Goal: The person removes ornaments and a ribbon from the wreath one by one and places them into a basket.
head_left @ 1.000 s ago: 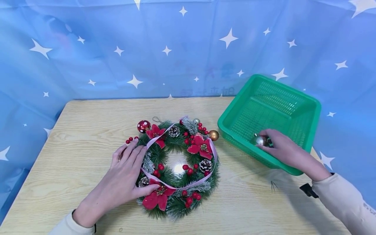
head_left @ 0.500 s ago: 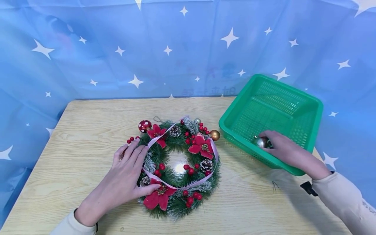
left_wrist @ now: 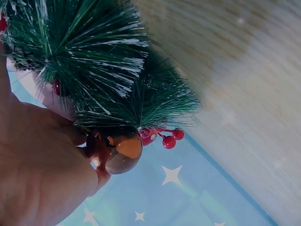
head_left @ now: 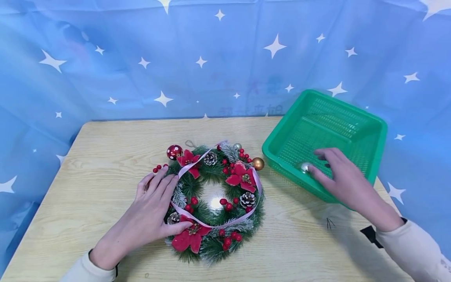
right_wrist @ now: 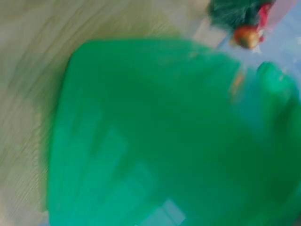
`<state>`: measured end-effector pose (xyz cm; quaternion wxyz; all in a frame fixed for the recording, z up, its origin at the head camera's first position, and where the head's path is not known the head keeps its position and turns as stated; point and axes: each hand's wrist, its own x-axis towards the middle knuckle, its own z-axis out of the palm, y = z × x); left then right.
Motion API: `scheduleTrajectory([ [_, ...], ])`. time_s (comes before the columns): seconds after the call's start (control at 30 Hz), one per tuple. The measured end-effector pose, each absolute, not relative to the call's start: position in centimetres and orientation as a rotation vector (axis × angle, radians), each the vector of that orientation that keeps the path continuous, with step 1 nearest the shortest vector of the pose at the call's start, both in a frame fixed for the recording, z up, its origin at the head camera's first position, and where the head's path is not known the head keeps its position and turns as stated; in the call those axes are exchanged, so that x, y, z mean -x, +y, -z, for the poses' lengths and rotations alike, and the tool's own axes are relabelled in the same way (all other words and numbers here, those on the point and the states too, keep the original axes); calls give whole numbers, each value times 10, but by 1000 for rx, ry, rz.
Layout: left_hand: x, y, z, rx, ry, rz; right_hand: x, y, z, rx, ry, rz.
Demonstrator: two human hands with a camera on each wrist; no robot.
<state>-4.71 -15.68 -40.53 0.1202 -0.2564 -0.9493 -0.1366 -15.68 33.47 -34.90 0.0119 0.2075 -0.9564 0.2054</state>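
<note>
A Christmas wreath [head_left: 215, 248] lies on the table, dressed with red poinsettias [head_left: 241, 178], berries, pinecones [head_left: 248, 199] and a pale pink ribbon [head_left: 257, 182]. Over its left side rests my left hand [head_left: 146, 209], fingers extended along the outer edge and thumb across the lower poinsettia. A copper-coloured ball ornament [left_wrist: 124, 153] sits by those fingers in the left wrist view. My right hand [head_left: 347, 182] hovers over the front of the green basket [head_left: 282, 127], fingers spread. Beneath its thumb, a silver ball ornament [head_left: 303, 167] lies inside the basket. The right wrist view is blurred.
A gold ball [head_left: 258, 163] and a red ball with white dots [head_left: 174, 152] stick out from the wreath's rim. Small dark twig-like strands [head_left: 329, 223] lie on the wooden table [head_left: 116, 156] in front of the basket. A blue star-patterned cloth [head_left: 197, 35] hangs behind.
My right hand has let go of the silver ball, opened its fingers and lifted slightly. The ball now lies a little further left in the basket. My left hand stays on the wreath.
</note>
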Motion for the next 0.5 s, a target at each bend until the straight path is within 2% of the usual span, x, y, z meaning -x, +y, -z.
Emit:
scheduleTrajectory([
  [0.2,46,-158,406,737,-2777,407,136,303,347,-889,-2608,-789],
  [0.5,47,-158,407,735,-2778,418,111,270,366,-1162,-2614,-888],
])
